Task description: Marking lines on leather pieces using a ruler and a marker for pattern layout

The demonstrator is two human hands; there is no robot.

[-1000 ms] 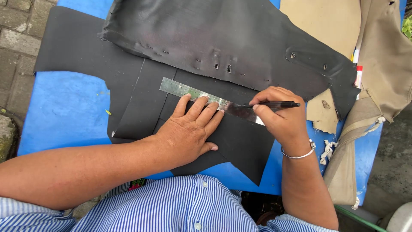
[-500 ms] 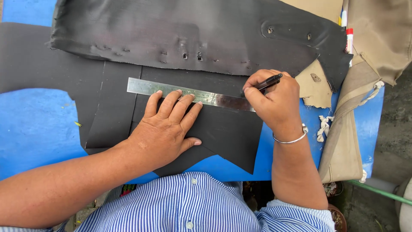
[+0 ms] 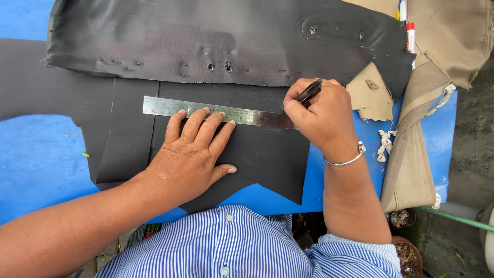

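A steel ruler (image 3: 164, 106) lies across a flat black sheet (image 3: 267, 154) on a blue table (image 3: 41, 164). My left hand (image 3: 193, 149) presses flat on the sheet, fingertips on the ruler's lower edge. My right hand (image 3: 319, 116) grips a black pen (image 3: 309, 91), its tip down at the ruler's right end on the sheet. A larger black textured piece (image 3: 206, 36) with small holes lies just beyond the ruler, overlapping the sheet.
Tan fabric pieces (image 3: 447, 41) with a white cord (image 3: 385, 144) hang at the table's right edge. Two markers (image 3: 410, 31) lie by the tan fabric. Potted soil (image 3: 401, 219) and a green rod (image 3: 458, 219) sit on the ground at lower right.
The view has shifted, so the work sits lower and further right. My right hand has tipped the pen more upright at the ruler's right end. My left hand stays on the ruler.
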